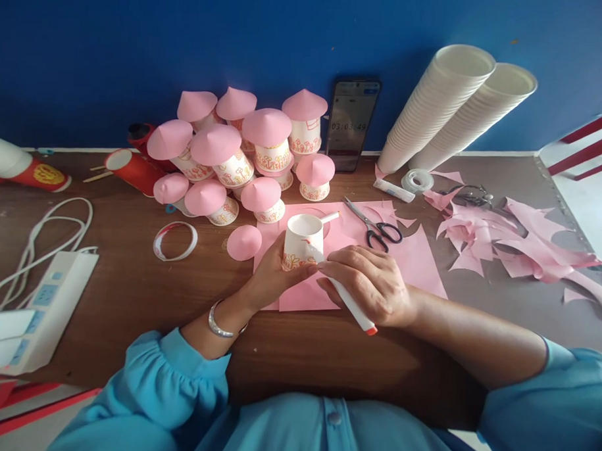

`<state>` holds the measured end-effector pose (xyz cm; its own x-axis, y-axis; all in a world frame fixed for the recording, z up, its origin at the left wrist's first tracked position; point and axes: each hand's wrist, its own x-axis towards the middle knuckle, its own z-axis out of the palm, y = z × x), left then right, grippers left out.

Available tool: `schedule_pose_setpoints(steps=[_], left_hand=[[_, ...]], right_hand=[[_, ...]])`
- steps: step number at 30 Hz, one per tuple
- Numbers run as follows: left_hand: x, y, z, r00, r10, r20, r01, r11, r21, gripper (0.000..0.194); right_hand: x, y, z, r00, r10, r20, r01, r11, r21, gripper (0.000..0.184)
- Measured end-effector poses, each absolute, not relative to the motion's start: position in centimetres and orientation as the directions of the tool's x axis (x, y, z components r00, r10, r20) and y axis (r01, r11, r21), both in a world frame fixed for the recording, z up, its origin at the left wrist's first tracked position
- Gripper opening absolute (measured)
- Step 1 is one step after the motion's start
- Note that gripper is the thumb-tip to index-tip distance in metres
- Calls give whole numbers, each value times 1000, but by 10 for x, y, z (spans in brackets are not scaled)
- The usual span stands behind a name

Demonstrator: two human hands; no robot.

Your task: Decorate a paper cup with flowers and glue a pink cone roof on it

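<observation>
My left hand [273,269] is wrapped round a white paper cup [304,236], which carries red and orange drawings on its side. In my right hand [369,282] is a white marker [354,307] with an orange end; its tip meets the cup's wall. Pink paper sheets [425,267] lie under both hands. On them rest black-handled scissors [375,228] and a small white stick with an orange end [330,216], just behind the cup. A pink paper cone [244,242] sits left of the cup.
Several decorated cups with pink cone roofs [267,129] stand at the back, beside a phone [354,125]. Stacked paper cups [437,102] lean against the wall. Pink scraps [523,237] and clear tape [418,180] lie right; a tape roll [176,241] and power strip [61,306] left.
</observation>
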<state>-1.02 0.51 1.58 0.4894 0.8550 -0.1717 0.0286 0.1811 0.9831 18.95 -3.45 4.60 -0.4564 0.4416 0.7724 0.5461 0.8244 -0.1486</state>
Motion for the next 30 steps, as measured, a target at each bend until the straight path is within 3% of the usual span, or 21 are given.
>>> schedule_pose_setpoints(steps=[10, 17, 23, 30], left_hand=[[-16, 7, 9, 529, 832, -168, -49, 228, 972, 49], [-19, 8, 12, 539, 818, -199, -37, 259, 965, 55], [-23, 10, 8, 595, 792, -137, -104, 245, 964, 49], [-28, 13, 11, 680, 729, -80, -132, 229, 964, 62]], right_hand=[[193, -34, 47, -445, 445, 777, 578, 805, -131, 22], [193, -33, 50, -446, 449, 775, 586, 801, -127, 19], [194, -33, 50, -431, 454, 779, 580, 801, -146, 20], [195, -33, 53, -408, 454, 792, 559, 810, -177, 23]])
